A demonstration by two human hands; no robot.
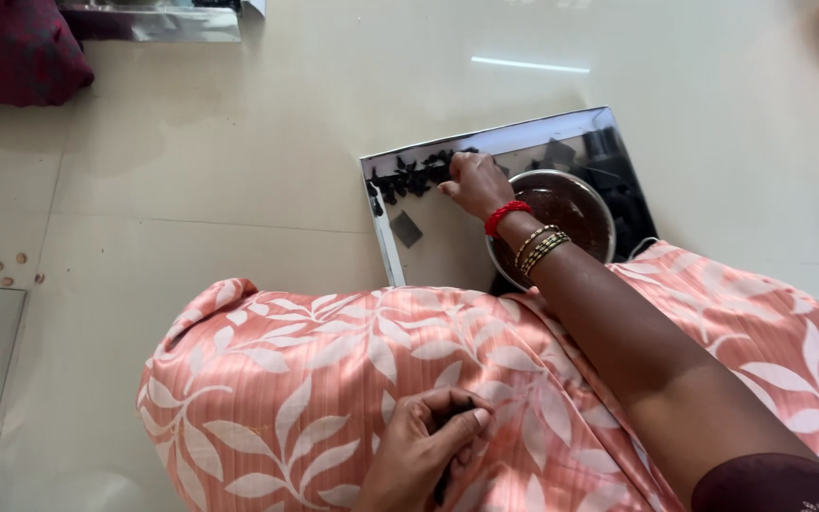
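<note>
The pale tiled floor is stretching out around a person sitting in peach leaf-print cloth. A shiny steel tray is lying ahead, a round steel bowl of dark contents resting on it. The right hand is reaching to small black pieces at the tray's far edge, fingers curling over them; whether it is pinching any, I cannot tell. They are looking light, dry, best pinched at fingertips. The left hand is resting loosely curled on the lap, gripping something dark, mostly hidden.

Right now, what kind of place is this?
Probably a home floor used for food prep: glossy tiled floor, a steel tray of dark pieces, a steel bowl, the right hand sorting on it.
</note>
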